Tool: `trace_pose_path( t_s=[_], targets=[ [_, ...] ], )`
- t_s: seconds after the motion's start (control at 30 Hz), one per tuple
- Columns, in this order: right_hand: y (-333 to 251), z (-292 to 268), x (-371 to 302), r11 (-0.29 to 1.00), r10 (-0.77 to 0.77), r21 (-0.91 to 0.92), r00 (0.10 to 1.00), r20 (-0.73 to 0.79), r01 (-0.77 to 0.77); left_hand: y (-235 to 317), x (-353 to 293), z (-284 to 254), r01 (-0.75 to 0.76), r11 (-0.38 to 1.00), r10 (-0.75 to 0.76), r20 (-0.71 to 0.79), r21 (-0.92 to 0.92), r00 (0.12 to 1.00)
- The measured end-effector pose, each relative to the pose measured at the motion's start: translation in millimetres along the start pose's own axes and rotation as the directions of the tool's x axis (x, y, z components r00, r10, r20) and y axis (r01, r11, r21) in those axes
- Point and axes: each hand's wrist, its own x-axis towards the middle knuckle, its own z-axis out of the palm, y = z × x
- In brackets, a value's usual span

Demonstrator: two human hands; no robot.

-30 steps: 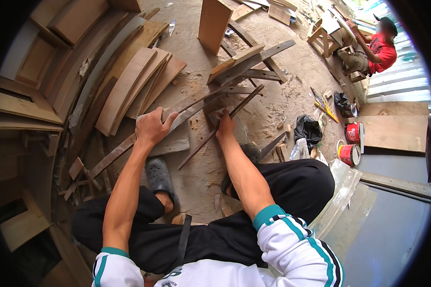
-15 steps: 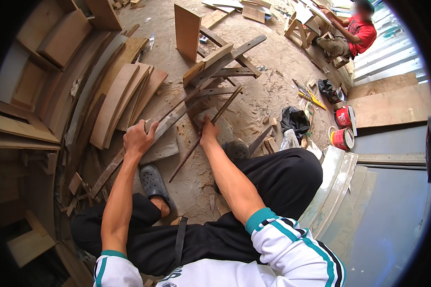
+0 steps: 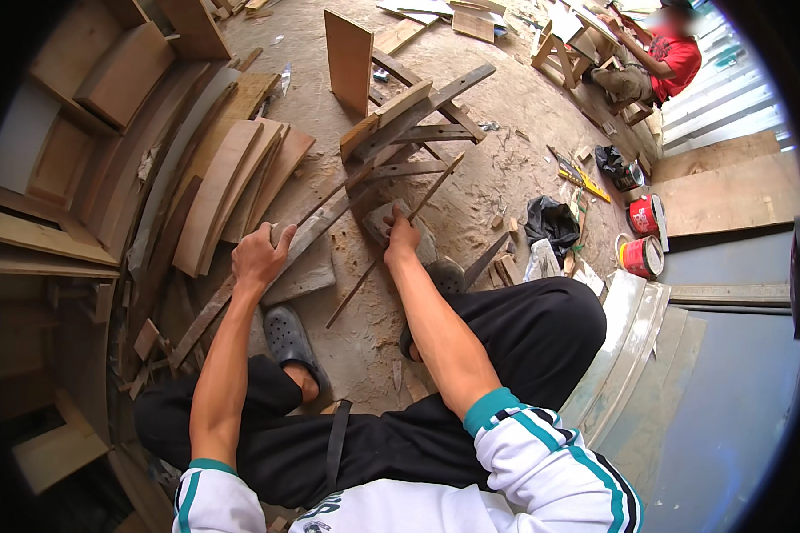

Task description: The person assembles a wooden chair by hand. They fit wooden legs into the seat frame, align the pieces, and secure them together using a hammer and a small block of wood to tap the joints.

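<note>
My left hand [image 3: 260,258] is closed around a long wooden strip [image 3: 329,193], which slants from near my left knee up to a wooden trestle [image 3: 400,129]. My right hand [image 3: 403,235] grips a thin wooden stick [image 3: 437,188] near its middle. The stick's far end points up and right, and its near end hangs over the floor between my feet. A pale flat block [image 3: 302,275] lies under the left strip. Another greyish block [image 3: 378,220] shows behind my right hand, partly hidden by it.
Curved boards [image 3: 222,195] are stacked at left beside wooden shelving [image 3: 44,258]. To the right lie a hand saw [image 3: 486,262], a black plastic bag [image 3: 551,222], a yellow tool [image 3: 585,182] and red cans [image 3: 640,256]. Another person [image 3: 671,62] sits at the far right by a wooden stand.
My right hand has shifted slightly up and to the right with the thin stick. My left hand stays about where it was on the strip.
</note>
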Motion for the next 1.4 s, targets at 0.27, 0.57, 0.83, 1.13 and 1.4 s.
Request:
trace_pose_path(
  t_s=[0.27,0.57,0.83,1.13,1.4],
  targets=[
    [-17.6,4.0,-11.9,1.000,0.013,-0.008,0.996,-0.083,-0.013,-7.9,-3.2,0.7,0.010,1.000,-0.010,-0.009,-0.001,1.000],
    [-122.4,19.3,-34.5,0.887,-0.462,-0.031,0.887,-0.011,0.462,-9.5,1.6,-2.1,-0.010,1.000,0.010,0.007,-0.027,1.000],
    [-207.3,43.1,-111.4,0.472,-0.464,-0.484,0.675,0.574,0.737,-8.4,1.5,-3.6,-0.028,0.998,0.029,0.013,-0.063,0.999],
    [-328.7,45.8,-245.8,0.388,-0.611,-0.340,0.515,0.601,0.857,-12.1,1.8,-3.9,-0.028,0.995,0.031,0.035,-0.096,0.999],
    [-286.3,111.8,-198.9,0.518,-0.528,0.010,0.311,0.790,0.855,-12.2,0.7,-4.8,-0.019,0.995,0.024,0.046,-0.102,0.999]
  ],
)
